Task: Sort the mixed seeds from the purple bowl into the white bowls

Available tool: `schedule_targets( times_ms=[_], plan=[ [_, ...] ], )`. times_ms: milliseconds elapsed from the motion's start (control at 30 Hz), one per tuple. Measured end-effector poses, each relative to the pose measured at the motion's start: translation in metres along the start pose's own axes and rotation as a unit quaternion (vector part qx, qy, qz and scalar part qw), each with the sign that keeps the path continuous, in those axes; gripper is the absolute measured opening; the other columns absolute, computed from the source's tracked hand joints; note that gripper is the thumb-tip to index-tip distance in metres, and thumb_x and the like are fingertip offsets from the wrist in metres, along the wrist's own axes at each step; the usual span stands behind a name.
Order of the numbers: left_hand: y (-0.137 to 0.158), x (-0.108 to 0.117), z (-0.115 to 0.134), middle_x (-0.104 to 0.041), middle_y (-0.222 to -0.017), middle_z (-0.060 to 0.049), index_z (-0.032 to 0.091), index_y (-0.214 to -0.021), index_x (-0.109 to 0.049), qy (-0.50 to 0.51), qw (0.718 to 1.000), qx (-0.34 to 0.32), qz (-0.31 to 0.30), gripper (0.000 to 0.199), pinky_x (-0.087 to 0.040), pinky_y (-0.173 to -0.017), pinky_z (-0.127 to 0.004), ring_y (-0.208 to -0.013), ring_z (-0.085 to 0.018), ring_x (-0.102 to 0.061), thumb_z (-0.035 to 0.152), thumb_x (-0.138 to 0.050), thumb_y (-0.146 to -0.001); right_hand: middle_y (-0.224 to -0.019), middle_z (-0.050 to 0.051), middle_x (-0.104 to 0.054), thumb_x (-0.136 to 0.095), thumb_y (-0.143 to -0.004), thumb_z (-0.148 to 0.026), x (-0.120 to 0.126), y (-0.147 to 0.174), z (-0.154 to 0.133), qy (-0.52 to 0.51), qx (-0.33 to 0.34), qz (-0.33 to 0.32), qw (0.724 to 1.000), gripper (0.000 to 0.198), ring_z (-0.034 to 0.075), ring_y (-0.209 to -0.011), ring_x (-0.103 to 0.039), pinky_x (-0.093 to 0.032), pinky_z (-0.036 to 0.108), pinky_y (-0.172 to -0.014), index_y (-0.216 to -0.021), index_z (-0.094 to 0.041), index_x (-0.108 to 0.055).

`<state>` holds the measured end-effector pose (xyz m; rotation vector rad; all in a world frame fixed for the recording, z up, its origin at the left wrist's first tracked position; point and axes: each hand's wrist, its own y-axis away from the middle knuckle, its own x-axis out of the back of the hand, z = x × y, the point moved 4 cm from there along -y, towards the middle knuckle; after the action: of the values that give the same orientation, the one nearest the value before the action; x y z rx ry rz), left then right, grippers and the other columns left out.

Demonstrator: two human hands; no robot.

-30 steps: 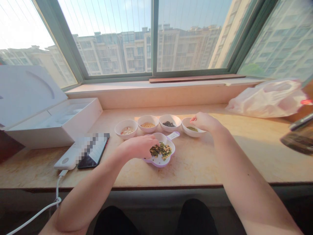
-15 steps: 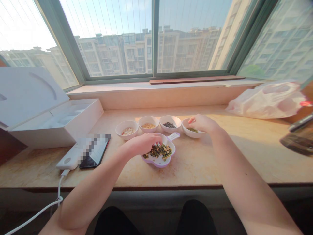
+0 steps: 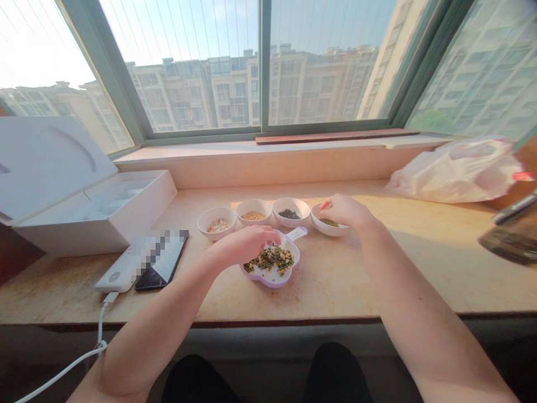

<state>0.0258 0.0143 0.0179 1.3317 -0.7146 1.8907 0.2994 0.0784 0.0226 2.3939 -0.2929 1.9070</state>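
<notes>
My left hand (image 3: pixel 248 244) hangs over the white, purple-rimmed dish (image 3: pixel 272 281) with its fingers bent together; whatever they pinch is too small to make out. Mixed beans (image 3: pixel 274 259), dark green, black and yellowish, lie in that dish, and its short handle (image 3: pixel 297 233) points back and to the right. Over the rightmost white bowl (image 3: pixel 332 231) is my right hand (image 3: pixel 346 210), thumb and fingers drawn together above small green beans (image 3: pixel 329 222). Anything between those fingertips is hidden.
Left of it in the row stand bowls of black beans (image 3: pixel 289 214), yellow beans (image 3: pixel 254 216) and pale flat pieces (image 3: pixel 219 225). A phone (image 3: pixel 165 268), a white power bank (image 3: pixel 118 274) with cable and an open white box (image 3: pixel 138 215) are left. A plastic bag (image 3: pixel 457 170) lies back right.
My left hand has lifted very slightly over the dish, its fingers still bent. My right hand stays at the green-bean bowl. The bowls have not moved.
</notes>
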Motion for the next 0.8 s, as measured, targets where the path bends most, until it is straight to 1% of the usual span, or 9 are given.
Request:
schedule_targets(
  times_ms=[100, 167, 200, 267, 367, 400, 467, 600, 800],
  plan=[
    [-0.001, 0.001, -0.001, -0.07, -0.103, -0.004, 0.021, -0.115, -0.069, -0.014, 0.999, -0.005, 0.037, 0.045, -0.049, -0.08, -0.026, -0.09, -0.017, -0.067, -0.003, -0.044, -0.085, -0.099, 0.01, -0.079, -0.068, -0.077, -0.03, 0.005, 0.003, -0.01, -0.042, 0.046, 0.049, 0.997, 0.027, 0.025, -0.087, -0.069, -0.046, 0.032, -0.07, -0.099, -0.02, -0.081],
    [-0.002, 0.004, -0.003, -0.07, -0.106, -0.004, 0.022, -0.116, -0.069, -0.018, 0.996, -0.012, 0.089, 0.042, -0.051, -0.084, -0.028, -0.094, -0.018, -0.068, 0.0, -0.049, -0.087, -0.096, 0.01, -0.078, -0.065, -0.082, -0.032, 0.007, 0.008, -0.025, -0.119, 0.116, 0.06, 0.984, 0.029, 0.023, -0.085, -0.068, -0.046, 0.032, -0.073, -0.101, -0.018, -0.081],
    [-0.002, 0.005, -0.004, -0.069, -0.108, -0.004, 0.023, -0.117, -0.069, -0.018, 0.992, -0.016, 0.121, 0.042, -0.052, -0.085, -0.029, -0.096, -0.018, -0.068, 0.0, -0.051, -0.087, -0.093, 0.01, -0.077, -0.065, -0.084, -0.036, 0.005, 0.012, -0.033, -0.17, 0.155, 0.044, 0.972, 0.031, 0.022, -0.082, -0.066, -0.046, 0.031, -0.072, -0.103, -0.017, -0.08],
    [-0.003, 0.008, -0.007, -0.069, -0.109, -0.004, 0.023, -0.118, -0.068, -0.007, 0.982, -0.026, 0.187, 0.042, -0.054, -0.086, -0.03, -0.095, -0.017, -0.068, 0.0, -0.054, -0.087, -0.084, 0.007, -0.074, -0.066, -0.086, -0.046, -0.003, 0.024, -0.053, -0.276, 0.226, -0.044, 0.933, 0.038, 0.019, -0.074, -0.063, -0.045, 0.03, -0.067, -0.106, -0.017, -0.079],
    [-0.004, 0.011, -0.009, -0.067, -0.107, -0.003, 0.022, -0.116, -0.068, 0.024, 0.961, -0.048, 0.273, 0.035, -0.055, -0.083, -0.029, -0.089, -0.014, -0.067, 0.002, -0.056, -0.09, -0.076, 0.003, -0.068, -0.072, -0.083, -0.052, -0.021, 0.043, -0.079, -0.37, 0.282, -0.221, 0.857, 0.043, 0.013, -0.064, -0.055, -0.041, 0.027, -0.06, -0.109, -0.018, -0.078],
    [-0.004, 0.012, -0.009, -0.066, -0.105, -0.003, 0.022, -0.114, -0.068, 0.031, 0.954, -0.055, 0.292, 0.032, -0.055, -0.082, -0.028, -0.088, -0.013, -0.066, 0.003, -0.057, -0.091, -0.071, 0.001, -0.065, -0.073, -0.083, -0.052, -0.026, 0.048, -0.085, -0.383, 0.293, -0.258, 0.837, 0.042, 0.012, -0.061, -0.052, -0.039, 0.027, -0.058, -0.109, -0.019, -0.078],
    [-0.005, 0.013, -0.008, -0.066, -0.103, -0.002, 0.022, -0.111, -0.069, 0.034, 0.946, -0.065, 0.314, 0.027, -0.055, -0.081, -0.027, -0.087, -0.012, -0.066, 0.005, -0.057, -0.093, -0.065, -0.002, -0.058, -0.073, -0.084, -0.051, -0.034, 0.054, -0.093, -0.393, 0.307, -0.297, 0.814, 0.038, 0.011, -0.057, -0.046, -0.036, 0.026, -0.057, -0.103, -0.019, -0.077],
    [-0.005, 0.011, -0.006, -0.067, -0.105, -0.003, 0.021, -0.113, -0.069, 0.03, 0.949, -0.078, 0.305, 0.025, -0.055, -0.082, -0.028, -0.092, -0.013, -0.067, 0.007, -0.058, -0.095, -0.059, -0.005, -0.048, -0.074, -0.083, -0.055, -0.039, 0.056, -0.099, -0.435, 0.306, -0.298, 0.792, 0.038, 0.009, -0.056, -0.039, -0.031, 0.027, -0.055, -0.079, -0.017, -0.071],
    [-0.004, 0.006, -0.002, -0.067, -0.11, -0.005, 0.021, -0.111, -0.071, -0.005, 0.959, -0.091, 0.269, 0.02, -0.056, -0.078, -0.028, -0.09, -0.014, -0.068, 0.014, -0.057, -0.099, -0.063, -0.004, -0.049, -0.077, -0.078, -0.058, -0.036, 0.057, -0.102, -0.435, 0.291, -0.261, 0.811, 0.042, 0.01, -0.059, -0.039, -0.029, 0.027, -0.054, -0.078, -0.017, -0.071]
  ],
)
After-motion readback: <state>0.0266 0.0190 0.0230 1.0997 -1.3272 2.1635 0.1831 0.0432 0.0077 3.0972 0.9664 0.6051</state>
